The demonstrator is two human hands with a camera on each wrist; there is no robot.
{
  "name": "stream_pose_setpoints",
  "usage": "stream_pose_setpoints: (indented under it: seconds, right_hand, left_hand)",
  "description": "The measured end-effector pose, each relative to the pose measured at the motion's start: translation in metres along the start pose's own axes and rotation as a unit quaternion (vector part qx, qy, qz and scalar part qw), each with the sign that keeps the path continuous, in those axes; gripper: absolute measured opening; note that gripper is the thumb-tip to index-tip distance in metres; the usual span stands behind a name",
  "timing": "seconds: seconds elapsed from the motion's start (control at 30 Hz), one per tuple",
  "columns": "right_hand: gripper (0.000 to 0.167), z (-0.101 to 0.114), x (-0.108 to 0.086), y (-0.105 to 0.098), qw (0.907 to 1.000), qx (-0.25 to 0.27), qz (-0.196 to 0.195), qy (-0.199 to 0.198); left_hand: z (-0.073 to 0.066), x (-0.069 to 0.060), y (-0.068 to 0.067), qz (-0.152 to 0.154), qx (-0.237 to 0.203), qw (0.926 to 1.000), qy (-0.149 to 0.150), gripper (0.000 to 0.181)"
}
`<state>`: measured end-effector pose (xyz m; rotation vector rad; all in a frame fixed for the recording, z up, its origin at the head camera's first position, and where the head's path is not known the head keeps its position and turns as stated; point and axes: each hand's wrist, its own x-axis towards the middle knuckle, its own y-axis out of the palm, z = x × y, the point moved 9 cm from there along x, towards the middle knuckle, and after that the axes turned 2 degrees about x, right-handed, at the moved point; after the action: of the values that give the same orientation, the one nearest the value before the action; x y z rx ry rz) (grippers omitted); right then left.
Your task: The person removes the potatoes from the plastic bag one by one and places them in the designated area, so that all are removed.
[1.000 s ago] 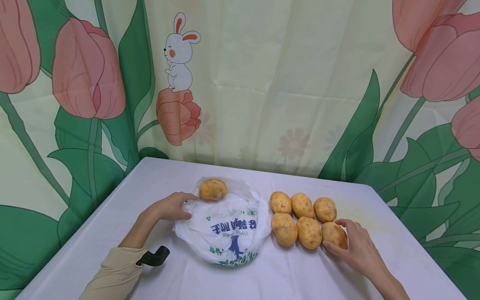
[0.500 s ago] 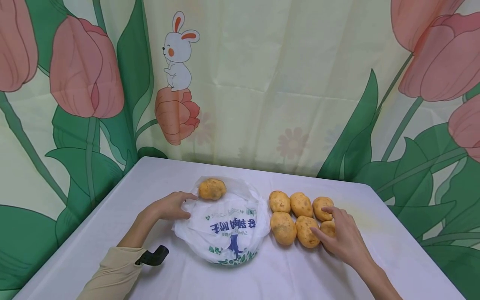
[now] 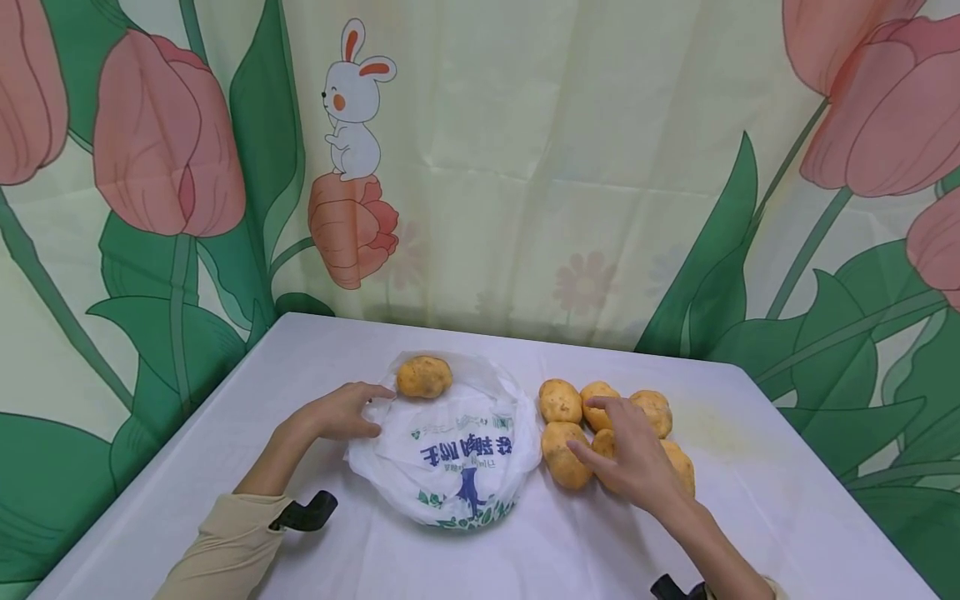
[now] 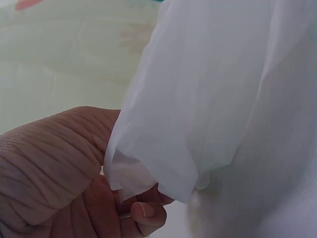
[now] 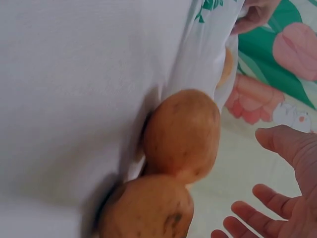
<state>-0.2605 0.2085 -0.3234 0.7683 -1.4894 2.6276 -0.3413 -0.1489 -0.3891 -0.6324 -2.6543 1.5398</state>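
A white plastic bag (image 3: 390, 475) with blue print lies spread with its mouth open on the table. One potato (image 3: 424, 377) rests inside it at the back left. My left hand (image 3: 347, 412) grips the bag's left rim; in the left wrist view its fingers curl around the thin film. Two rows of potatoes sit right of the bag, among them a front left potato (image 3: 566, 457) and a back right potato (image 3: 652, 410). Above the front middle potato (image 3: 604, 443) hovers my right hand (image 3: 633, 458), fingers spread and holding nothing. That hand partly covers several potatoes.
A white cloth covers the table (image 3: 465, 567). Behind it hangs a curtain (image 3: 480, 167) printed with tulips and a rabbit. Black wrist devices show at the left sleeve (image 3: 232, 542) and at the right wrist.
My right hand has left the front right potato and moved left over the front middle one, its fingers around nothing. The left hand and the bag stay in place.
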Motion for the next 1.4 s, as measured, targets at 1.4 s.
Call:
stream_pose_setpoints:
  seconds: [1.4]
  right_hand:
    - [0.058,0.055,0.05,0.067,0.9944,0.057,0.089,0.003]
  left_hand:
    - [0.001,0.001,-0.001,0.0,0.01,0.9998,0.017,0.058]
